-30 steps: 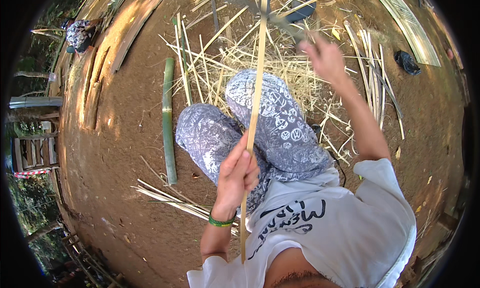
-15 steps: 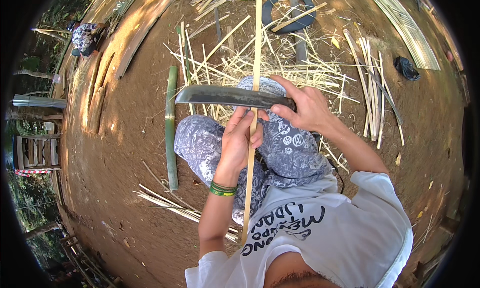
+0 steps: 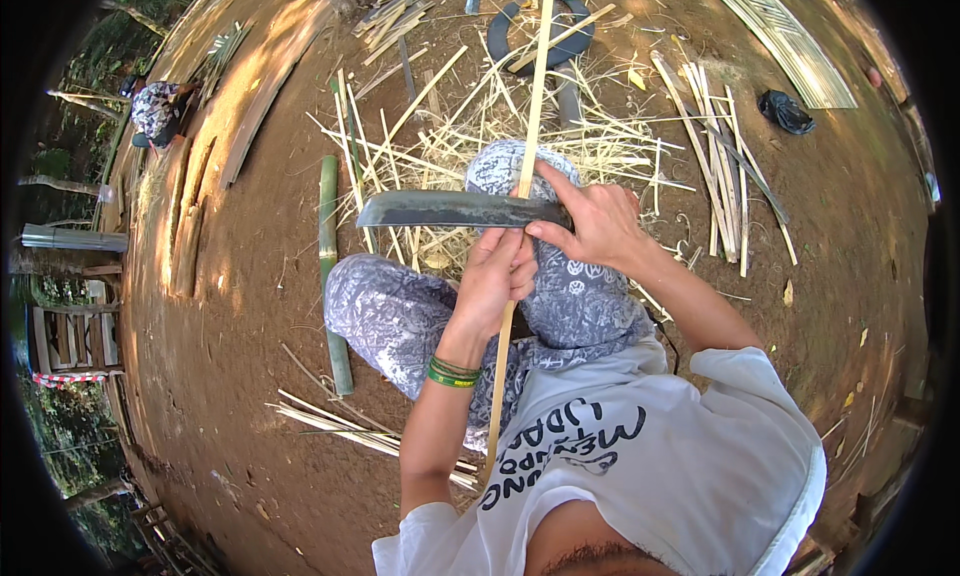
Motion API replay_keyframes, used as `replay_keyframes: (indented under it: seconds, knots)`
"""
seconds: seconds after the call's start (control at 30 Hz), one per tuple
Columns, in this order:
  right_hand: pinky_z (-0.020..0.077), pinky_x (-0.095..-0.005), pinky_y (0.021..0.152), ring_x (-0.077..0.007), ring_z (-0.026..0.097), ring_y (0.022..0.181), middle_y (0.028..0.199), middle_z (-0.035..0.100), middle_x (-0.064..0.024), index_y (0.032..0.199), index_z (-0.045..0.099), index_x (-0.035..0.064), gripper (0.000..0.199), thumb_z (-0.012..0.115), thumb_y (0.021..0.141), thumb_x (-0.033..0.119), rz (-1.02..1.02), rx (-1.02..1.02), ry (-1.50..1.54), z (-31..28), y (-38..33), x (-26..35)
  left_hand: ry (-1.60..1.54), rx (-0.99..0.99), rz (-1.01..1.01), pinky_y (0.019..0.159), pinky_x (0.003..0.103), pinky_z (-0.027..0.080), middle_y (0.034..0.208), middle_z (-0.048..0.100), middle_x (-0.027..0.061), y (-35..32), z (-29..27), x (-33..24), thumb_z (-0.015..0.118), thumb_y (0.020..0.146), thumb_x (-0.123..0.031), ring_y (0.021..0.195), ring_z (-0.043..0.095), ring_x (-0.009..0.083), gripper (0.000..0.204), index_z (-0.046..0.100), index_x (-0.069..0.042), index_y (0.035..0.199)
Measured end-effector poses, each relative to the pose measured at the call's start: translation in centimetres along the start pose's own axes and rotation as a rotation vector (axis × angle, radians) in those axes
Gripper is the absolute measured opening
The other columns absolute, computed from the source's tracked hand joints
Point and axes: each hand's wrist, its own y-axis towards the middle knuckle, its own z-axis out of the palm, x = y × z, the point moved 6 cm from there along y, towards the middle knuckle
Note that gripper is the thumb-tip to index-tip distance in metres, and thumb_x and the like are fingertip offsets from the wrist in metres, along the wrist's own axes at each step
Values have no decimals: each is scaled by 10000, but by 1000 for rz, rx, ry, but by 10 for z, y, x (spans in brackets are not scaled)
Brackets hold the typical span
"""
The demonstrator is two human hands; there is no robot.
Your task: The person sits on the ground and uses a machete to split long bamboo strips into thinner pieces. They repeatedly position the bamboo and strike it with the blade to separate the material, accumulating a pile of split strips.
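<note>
A long pale bamboo strip (image 3: 539,76) runs from above my knees down past my side. My left hand (image 3: 494,281) is closed round it just below the blade. Across the strip lies a machete (image 3: 430,209), its dark blade pointing left. My right hand (image 3: 592,221) grips the machete at its handle end, with the thumb along the near side and the index finger stretched forward beside the strip; the handle itself is mostly hidden. Both hands are over my patterned grey trousers.
Thin bamboo shavings (image 3: 470,126) are heaped beyond my knees. A green bamboo pole (image 3: 329,236) lies to the left, and cut strips (image 3: 730,176) lie at right near a black plastic bag (image 3: 786,112). A black rubber ring (image 3: 497,38) is farther off. Another person (image 3: 155,114) bends at far left.
The upper end of the strip has tilted to the right. The blade's tip has shifted slightly right and down, and my left hand sits closer beneath the blade. The whole view has shifted a little.
</note>
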Motion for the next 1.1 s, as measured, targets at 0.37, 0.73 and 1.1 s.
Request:
replay_keyframes:
  seconds: [0.37, 0.73, 1.1]
  knots:
    - [361, -406, 385, -268, 473, 342, 407, 419, -51, 1433, 512, 124, 883, 526, 831, 769, -55, -151, -149, -5, -21, -3, 102, 7, -44, 441, 211, 191, 698, 316, -64, -22, 6, 6, 411, 1085, -233, 509, 246, 29, 199, 458, -136, 917]
    - [372, -419, 407, -267, 515, 371, 493, 554, -74, 1373, 561, 102, 867, 547, 820, 769, -135, -140, -122, -8, -16, 13, 116, -16, -26, 436, 208, 247, 695, 339, -61, -38, -10, 4, 400, 1089, -208, 516, 279, 28, 165, 528, -105, 1104]
    - [413, -398, 506, -176, 531, 472, 508, 519, -31, 1345, 598, 80, 667, 437, 970, 608, 364, -204, 157, -62, 8, -95, 34, -3, 6, 446, 206, 332, 787, 476, 14, -37, -11, -13, 357, 1058, -105, 541, 361, 57, 483, 300, -115, 1537]
